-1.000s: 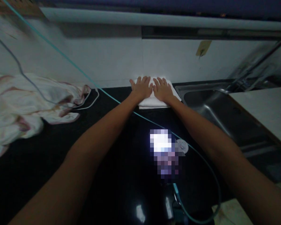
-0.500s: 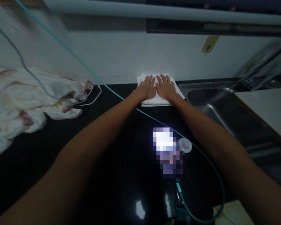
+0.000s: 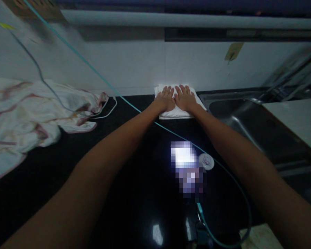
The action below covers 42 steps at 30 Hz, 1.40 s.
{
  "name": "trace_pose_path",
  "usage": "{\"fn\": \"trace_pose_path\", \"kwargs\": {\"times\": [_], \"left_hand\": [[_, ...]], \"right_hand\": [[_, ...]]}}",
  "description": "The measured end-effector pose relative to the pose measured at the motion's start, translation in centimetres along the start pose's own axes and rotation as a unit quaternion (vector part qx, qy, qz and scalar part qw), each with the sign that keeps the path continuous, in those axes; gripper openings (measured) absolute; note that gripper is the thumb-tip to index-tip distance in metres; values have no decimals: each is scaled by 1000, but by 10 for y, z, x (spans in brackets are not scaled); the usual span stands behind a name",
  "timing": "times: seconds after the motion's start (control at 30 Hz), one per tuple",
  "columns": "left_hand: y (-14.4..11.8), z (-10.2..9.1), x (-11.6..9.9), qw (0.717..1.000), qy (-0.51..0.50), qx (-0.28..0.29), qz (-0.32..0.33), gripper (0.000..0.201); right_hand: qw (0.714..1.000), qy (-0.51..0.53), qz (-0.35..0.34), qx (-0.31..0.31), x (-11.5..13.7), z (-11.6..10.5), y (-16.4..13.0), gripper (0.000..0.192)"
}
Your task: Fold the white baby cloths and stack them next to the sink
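A folded white cloth (image 3: 176,113) lies on the black countertop (image 3: 134,193), close against the tiled wall. My left hand (image 3: 165,99) rests flat on its left part, fingers stretched toward the wall. Beside it, my right hand (image 3: 186,99) lies flat on the right part of the cloth, and the two thumbs almost meet. Neither hand grips the fabric; both palms face down. What is under the cloth is hidden.
A lit, pixelated phone-like device (image 3: 185,166) stands between my arms, near a round white disc (image 3: 206,162). A teal cable (image 3: 101,79) crosses the counter. A crumpled patterned cloth (image 3: 49,110) lies left; a steel sink (image 3: 233,121) and light board (image 3: 298,117) lie right.
The whole view has shifted slightly, so things appear a little to the right and lower. Both hands stay flat on the white cloth, with no clear movement against it.
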<state>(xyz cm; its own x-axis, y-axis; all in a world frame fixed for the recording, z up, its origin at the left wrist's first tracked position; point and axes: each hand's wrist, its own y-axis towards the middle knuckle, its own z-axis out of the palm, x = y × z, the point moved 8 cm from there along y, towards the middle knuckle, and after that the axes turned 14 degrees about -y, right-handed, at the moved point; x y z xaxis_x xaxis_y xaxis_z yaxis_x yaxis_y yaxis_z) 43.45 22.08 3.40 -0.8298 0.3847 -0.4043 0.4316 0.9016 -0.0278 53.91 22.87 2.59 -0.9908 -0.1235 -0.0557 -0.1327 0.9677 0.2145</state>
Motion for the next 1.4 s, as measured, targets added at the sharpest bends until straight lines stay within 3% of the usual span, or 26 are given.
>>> {"fn": "trace_pose_path", "kwargs": {"times": [0.77,1.13,1.27,1.4], "left_hand": [[31,16,19,999,-10,-28,23,71],[16,8,9,999,10,-39,15,73],[4,0,-2,996,52,-74,12,70],[-23,-17,-27,992,33,-113,51,65]], "right_hand": [[998,-1,-48,-47,-6,7,3,76],[997,-12,-28,-70,-5,3,2,72],[999,-29,-12,-28,-1,-4,-6,67],[997,-65,-12,33,12,-35,-21,63]]}}
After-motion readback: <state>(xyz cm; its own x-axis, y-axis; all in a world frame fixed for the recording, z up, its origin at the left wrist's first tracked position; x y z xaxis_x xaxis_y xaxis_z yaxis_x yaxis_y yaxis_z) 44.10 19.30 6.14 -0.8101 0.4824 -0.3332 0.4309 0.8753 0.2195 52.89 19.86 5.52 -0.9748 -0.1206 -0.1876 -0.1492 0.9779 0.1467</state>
